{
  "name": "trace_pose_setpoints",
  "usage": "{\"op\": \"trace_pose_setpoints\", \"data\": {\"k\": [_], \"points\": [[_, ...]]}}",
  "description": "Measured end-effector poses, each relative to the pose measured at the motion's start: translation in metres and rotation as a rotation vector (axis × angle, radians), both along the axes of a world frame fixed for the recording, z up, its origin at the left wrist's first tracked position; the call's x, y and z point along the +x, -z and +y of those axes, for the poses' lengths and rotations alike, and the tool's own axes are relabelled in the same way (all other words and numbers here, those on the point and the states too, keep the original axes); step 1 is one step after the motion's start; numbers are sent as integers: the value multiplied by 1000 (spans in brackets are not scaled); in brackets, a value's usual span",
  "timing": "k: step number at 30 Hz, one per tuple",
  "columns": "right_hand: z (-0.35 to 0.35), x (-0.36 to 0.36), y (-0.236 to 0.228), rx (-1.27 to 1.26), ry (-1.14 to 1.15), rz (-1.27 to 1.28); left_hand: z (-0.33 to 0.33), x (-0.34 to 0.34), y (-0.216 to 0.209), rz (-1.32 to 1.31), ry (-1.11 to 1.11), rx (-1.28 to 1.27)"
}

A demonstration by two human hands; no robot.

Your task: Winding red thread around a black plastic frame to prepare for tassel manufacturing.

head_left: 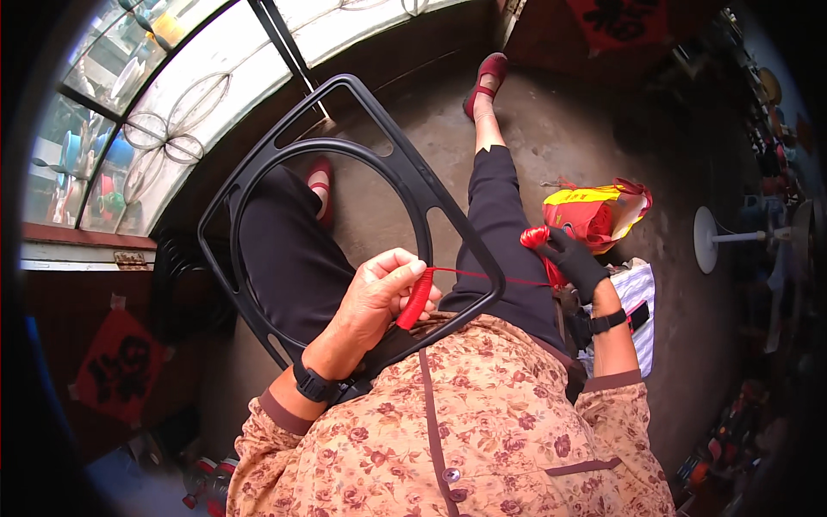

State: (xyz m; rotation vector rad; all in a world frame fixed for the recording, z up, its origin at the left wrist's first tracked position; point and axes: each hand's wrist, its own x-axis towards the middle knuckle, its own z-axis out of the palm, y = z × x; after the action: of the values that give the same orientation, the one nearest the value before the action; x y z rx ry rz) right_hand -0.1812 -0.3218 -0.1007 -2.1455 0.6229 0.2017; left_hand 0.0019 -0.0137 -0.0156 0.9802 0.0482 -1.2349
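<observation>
A black frame (398,138) with a large round opening lies across my lap, tilted to the left. Glossy red cord (417,302) is wound in tight turns along a stretch of its inner ring. My left hand (383,289), bare, pinches the ring at the top of these turns between thumb and fingers. From there a thin red strand (491,275) runs taut to the right, over my thigh. In a black glove, my right hand (575,263) is closed round a bundle of red cord (535,237), its end sticking out past the fingers.
A red and yellow bag (594,211) stands open on the floor beyond my right hand. White striped cloth or sacking (635,297) lies under my right wrist. Bright window panes (198,103) rise at the left. A round white disc on a stem (705,239) is at the right.
</observation>
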Motion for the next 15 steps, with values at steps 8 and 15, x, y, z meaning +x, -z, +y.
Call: {"op": "trace_pose_setpoints", "data": {"k": [8,15], "points": [[33,79,-42,-298,65,-402,-9,-7,3,46,101,-30],[110,147,-70,1354,480,-264,-13,-12,2,106,208,-20]]}}
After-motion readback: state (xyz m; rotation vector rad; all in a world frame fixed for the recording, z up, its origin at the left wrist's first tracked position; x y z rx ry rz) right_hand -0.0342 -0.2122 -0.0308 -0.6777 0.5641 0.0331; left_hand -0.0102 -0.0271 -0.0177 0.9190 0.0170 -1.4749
